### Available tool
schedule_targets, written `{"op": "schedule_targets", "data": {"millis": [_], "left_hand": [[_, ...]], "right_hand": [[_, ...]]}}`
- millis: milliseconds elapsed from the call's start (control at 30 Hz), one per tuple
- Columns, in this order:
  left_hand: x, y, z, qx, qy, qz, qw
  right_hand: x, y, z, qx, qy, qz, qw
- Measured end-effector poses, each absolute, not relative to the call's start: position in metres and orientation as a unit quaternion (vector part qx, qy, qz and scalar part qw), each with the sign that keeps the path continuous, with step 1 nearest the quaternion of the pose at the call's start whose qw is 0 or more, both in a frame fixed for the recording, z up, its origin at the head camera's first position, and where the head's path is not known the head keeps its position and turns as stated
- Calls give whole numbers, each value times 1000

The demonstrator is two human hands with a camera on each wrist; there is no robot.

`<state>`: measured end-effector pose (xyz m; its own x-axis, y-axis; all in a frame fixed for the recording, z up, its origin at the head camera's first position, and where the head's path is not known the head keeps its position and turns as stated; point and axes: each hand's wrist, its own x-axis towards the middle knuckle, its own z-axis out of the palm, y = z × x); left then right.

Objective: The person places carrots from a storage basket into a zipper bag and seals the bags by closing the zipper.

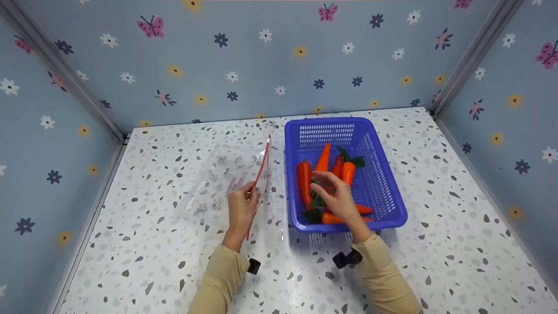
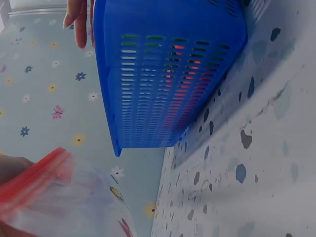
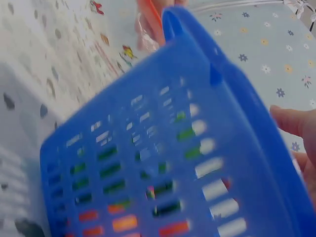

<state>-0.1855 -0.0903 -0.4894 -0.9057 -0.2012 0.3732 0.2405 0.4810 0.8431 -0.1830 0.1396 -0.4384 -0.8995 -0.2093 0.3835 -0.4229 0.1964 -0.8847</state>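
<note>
At nine o'clock from the basket (image 1: 291,174), the left hand (image 1: 242,207) pinches the limp-looking bag (image 1: 209,187) by its red rim (image 1: 263,163), while the right hand (image 1: 341,199), loosely spread, hovers over carrots (image 1: 304,176), likely firm, best gripped mid-length.

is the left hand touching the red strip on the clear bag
Touching: the head view shows the left hand pinching the red strip of the clear bag between thumb and fingers.
</note>
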Motion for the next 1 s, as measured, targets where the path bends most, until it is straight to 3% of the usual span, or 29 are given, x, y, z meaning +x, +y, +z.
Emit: {"op": "schedule_targets", "data": {"millis": [333, 733, 1000], "left_hand": [[-177, -65, -481, -35, -800, -544, 252], [-168, -35, -471, -42, -810, -515, 276], [-164, -29, -467, -69, -807, -510, 289]], "right_hand": [[-182, 108, -435, 203, -725, 651, 96], [-180, 90, -427, 164, -772, 602, 123], [-195, 98, -458, 139, -797, 572, 134]]}}
